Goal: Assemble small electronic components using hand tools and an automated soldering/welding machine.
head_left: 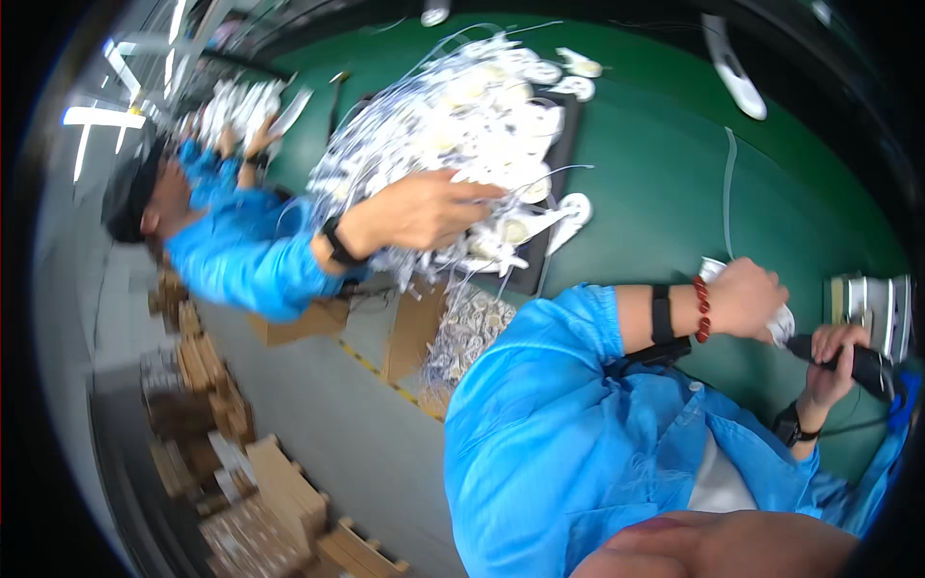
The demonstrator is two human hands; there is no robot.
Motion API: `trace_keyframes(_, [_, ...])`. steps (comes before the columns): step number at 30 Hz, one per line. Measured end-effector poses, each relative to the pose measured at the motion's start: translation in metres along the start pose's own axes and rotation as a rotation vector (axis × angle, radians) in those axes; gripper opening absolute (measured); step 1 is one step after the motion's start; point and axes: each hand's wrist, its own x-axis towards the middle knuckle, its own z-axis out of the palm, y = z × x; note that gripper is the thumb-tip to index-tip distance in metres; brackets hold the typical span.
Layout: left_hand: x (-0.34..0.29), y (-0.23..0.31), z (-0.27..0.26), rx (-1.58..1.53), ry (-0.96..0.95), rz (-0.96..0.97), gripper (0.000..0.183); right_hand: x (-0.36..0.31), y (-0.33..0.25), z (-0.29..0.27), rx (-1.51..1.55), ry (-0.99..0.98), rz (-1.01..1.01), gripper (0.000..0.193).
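Note:
My left hand (744, 297), with a red beaded bracelet at the wrist, is closed around a white plastic part (711, 269). Some of that part shows at either side of the hand; the rest is hidden by it. My right hand (836, 364) grips a black electric screwdriver (872, 372) lying nearly level. The tool's narrow end points left at the white part, close beside my left hand; whether they touch I cannot tell. A thin clear strip (730, 193) lies on the green worktable (646, 193) beyond my left hand.
At left, a co-worker in blue (246, 255) reaches a hand (419, 210) over a large pile of white corded parts (453, 125). A metal fixture (891, 313) stands right of my hands. A loose white part (742, 91) lies far off. Cardboard boxes (289, 482) stand on the floor.

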Motion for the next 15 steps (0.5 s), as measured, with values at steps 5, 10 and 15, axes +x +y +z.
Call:
trace_keyframes(5, [0.002,-0.015,0.020,-0.131,0.069,-0.040,0.053,0.005,-0.013,0.014,-0.011,0.154,-0.084,0.016])
trace_keyframes(10, [0.009,0.002,0.000,0.099,-0.047,-0.039,0.054,0.016,-0.060,-0.013,-0.089,0.147,-0.349,0.015])
trace_keyframes(15, [0.011,0.005,0.000,0.146,-0.062,-0.028,0.056,0.022,-0.083,-0.035,-0.321,0.220,-0.475,0.014])
